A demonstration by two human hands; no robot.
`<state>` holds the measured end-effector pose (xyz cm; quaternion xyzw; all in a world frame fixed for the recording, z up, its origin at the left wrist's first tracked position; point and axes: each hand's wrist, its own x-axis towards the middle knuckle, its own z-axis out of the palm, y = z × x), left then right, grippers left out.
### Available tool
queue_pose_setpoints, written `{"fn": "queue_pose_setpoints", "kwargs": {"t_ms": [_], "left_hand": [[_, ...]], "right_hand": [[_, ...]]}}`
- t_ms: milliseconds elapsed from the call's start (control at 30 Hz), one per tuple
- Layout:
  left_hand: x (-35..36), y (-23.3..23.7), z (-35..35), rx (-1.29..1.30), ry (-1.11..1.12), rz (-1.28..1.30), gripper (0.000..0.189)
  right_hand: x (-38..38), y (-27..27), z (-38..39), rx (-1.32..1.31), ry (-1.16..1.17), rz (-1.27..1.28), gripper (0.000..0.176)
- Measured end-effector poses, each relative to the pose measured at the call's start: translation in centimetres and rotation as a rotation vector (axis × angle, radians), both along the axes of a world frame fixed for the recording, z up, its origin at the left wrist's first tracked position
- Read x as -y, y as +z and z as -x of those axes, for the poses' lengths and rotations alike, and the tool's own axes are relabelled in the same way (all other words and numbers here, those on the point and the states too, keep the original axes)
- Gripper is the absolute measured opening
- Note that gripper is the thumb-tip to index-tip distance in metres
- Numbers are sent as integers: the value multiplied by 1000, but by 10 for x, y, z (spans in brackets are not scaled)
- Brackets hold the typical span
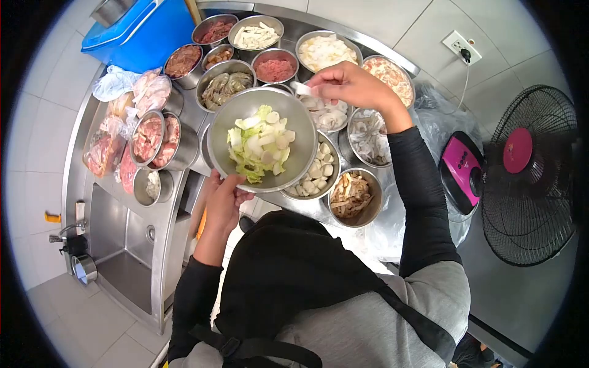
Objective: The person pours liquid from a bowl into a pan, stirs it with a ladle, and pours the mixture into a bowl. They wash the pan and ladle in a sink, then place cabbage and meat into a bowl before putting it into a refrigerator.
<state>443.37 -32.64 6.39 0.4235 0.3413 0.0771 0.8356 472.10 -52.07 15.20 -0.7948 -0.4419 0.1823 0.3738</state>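
Observation:
My left hand [224, 205] is closed on the near rim of a large metal bowl [224, 156]. Inside it lie chopped green leaves [254, 175] and pale white slices [270, 142]. Beyond the bowl's far right rim, my right hand [350, 86] pinches a white piece [302, 89] that looks like squid. Just below that hand is a metal bowl of similar white pieces [329, 115]. A bowl of halved whitish balls [316, 175] sits partly under the large bowl. To the right stands a bowl of grey-white seafood strips [371, 144].
Bowls of shrimp [227, 89], minced meat [275, 69] and brown strips [351, 195] crowd the counter. Bagged meat [104, 147] lies left, above a sink [126, 257]. A blue cooler [144, 37] stands at the back left; a fan [531, 165] is at the right.

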Motion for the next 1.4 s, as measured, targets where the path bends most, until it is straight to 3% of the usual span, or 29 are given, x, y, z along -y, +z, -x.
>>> {"fn": "queue_pose_setpoints", "kwargs": {"t_ms": [67,100,167,233,300,367,467,633,733,867,1033,1267,1333,1400], "left_hand": [[2,-6,-10,17,-4,16,37],[4,-8,-13,36,-13,31,37],[6,-4,-15,21,2,26,37],[10,-1,-13,1,18,23,37],[9,-1,-10,-28,27,5,37],[5,-3,-6,-17,29,6,36],[1,-2,-6,6,13,-18,34],[0,-3,-8,20,2,-38,33],[1,-2,-4,15,37,-52,33],[-6,-4,5,2,45,-55,33],[-2,-1,-1,24,62,-61,33],[2,-5,-21,61,37,-46,38],[6,-5,-29,61,-9,-26,38],[7,-5,-34,50,-11,-24,39]], "right_hand": [[-2,10,4,-383,-32,69,22],[0,-5,-5,-383,-31,68,22],[10,-58,-33,389,-62,532,22],[27,-97,-33,471,-72,631,21],[32,-92,-33,555,-78,726,20],[40,-75,-36,327,-70,500,16],[33,-38,-35,191,-96,448,15],[27,-65,-42,318,-23,504,15],[23,-125,-40,523,-152,540,17],[24,-69,-42,249,-117,299,21],[14,-7,-33,116,-87,156,17],[-11,24,-5,-338,101,-125,9],[-22,22,2,-358,88,-92,12],[-36,19,12,-401,138,-263,17]]}}
